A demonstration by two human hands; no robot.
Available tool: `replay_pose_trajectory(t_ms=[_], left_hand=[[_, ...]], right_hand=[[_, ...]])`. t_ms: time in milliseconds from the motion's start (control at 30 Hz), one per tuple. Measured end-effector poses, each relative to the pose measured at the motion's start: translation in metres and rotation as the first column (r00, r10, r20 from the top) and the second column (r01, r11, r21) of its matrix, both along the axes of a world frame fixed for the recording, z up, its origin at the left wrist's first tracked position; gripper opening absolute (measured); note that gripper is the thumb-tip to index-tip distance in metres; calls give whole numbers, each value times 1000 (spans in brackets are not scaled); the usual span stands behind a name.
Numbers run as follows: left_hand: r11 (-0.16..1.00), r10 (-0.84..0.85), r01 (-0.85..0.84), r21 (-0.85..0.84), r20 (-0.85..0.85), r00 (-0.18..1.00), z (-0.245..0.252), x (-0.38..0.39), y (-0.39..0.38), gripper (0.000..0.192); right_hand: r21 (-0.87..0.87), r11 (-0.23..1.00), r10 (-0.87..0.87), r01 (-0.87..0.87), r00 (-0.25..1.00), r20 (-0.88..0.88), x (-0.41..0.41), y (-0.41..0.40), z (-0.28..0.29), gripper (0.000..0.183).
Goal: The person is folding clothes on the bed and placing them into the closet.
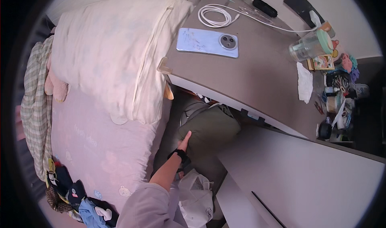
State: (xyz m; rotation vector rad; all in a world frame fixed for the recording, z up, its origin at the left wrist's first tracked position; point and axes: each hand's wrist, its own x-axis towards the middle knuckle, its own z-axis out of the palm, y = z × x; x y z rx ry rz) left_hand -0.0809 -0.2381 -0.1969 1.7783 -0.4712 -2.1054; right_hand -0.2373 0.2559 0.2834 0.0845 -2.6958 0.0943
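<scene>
My left hand (184, 142) reaches down into the gap between the bed and the desk, a black band around its wrist. It grips the near left edge of a dark green fabric bundle (211, 130); the thumb lies on top and the other fingers are mostly hidden. Whether the bundle is a bag or a folded garment, I cannot tell. Behind its left side shows a thin curved rim with dark mesh (193, 110). A white plastic bag (196, 197) stands on the floor close to my foot (180, 175). My right hand is out of view.
The bed (99, 143) bears a cream quilt (108, 53). On the brown desk top (247, 77) lie a light blue phone (207, 42), a coiled white cable (215, 17) and a tipped clear tumbler (310, 45). A white cabinet panel (301, 170) borders the gap's right side.
</scene>
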Motion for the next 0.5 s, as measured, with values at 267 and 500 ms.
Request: replay_pose_trajectory(t_ms=[267, 500], left_hand=[[997, 18, -29, -66, -166, 986, -24, 42, -55, 72], [990, -111, 104, -90, -68, 991, -16, 69, -84, 88]], right_hand=[[-178, 977, 119, -117, 993, -2, -4, -25, 8, 47], [-353, 905, 242, -239, 970, -36, 11, -39, 12, 48]])
